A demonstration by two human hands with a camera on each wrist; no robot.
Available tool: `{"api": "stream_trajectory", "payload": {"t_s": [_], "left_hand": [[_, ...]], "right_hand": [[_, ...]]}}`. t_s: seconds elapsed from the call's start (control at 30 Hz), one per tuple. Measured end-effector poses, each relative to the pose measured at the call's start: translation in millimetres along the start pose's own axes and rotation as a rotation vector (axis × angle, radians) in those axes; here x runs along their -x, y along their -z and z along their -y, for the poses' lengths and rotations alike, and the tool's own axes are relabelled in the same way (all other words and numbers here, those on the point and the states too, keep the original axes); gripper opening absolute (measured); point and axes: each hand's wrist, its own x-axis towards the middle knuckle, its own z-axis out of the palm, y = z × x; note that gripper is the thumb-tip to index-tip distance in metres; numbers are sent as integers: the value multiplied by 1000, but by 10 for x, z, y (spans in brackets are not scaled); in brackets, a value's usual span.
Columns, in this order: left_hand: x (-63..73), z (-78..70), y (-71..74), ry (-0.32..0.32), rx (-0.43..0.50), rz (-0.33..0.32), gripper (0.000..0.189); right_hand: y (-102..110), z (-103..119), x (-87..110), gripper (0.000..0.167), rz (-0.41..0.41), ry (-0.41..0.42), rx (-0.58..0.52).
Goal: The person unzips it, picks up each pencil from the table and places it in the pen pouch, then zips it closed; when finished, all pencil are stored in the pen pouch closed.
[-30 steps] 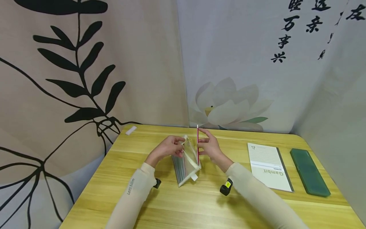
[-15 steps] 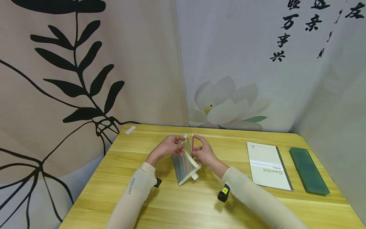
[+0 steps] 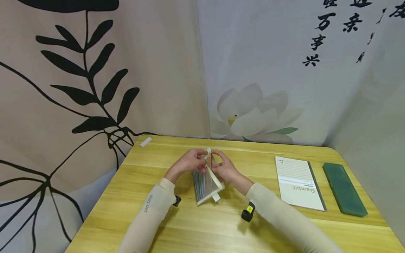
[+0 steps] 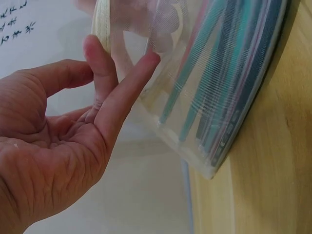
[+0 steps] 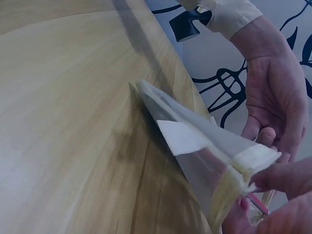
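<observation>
A see-through mesh zip pouch (image 3: 202, 191) with cream edging and a white side tab stands tilted on the table, its mouth parted at the top. Through the mesh in the left wrist view show several slim teal and dark pencils (image 4: 195, 83). My left hand (image 3: 190, 163) pinches the cream zipper edge (image 4: 101, 24) on the left side of the mouth. With fingertips and thumb, my right hand (image 3: 227, 170) holds a slim pink pencil (image 3: 211, 160) upright at the opening. In the right wrist view, the pouch edging partly hides that pencil (image 5: 258, 204).
A white notepad (image 3: 300, 184) marked "Gambit" lies to the right on the wooden table (image 3: 177, 228). Beyond it is a flat green case (image 3: 345, 189). A small white block (image 3: 146, 142) lies at the far left corner. Printed curtains hang behind the table.
My right hand has moved left and brought the pink pencil from beside the pouch into its mouth, with less of the pencil showing now. The left hand keeps its pinch on the edge.
</observation>
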Motion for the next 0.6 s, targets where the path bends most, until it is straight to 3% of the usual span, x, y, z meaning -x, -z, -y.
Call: {"api": "stream_trajectory", "payload": {"t_s": [0.37, 0.6], "left_hand": [[-10, -6, -42, 33, -10, -19, 59], [-1, -7, -36, 29, -1, -29, 59]], "right_hand": [[6, 21, -12, 88, 79, -21, 31], [-24, 7, -28, 84, -16, 3, 41]]}}
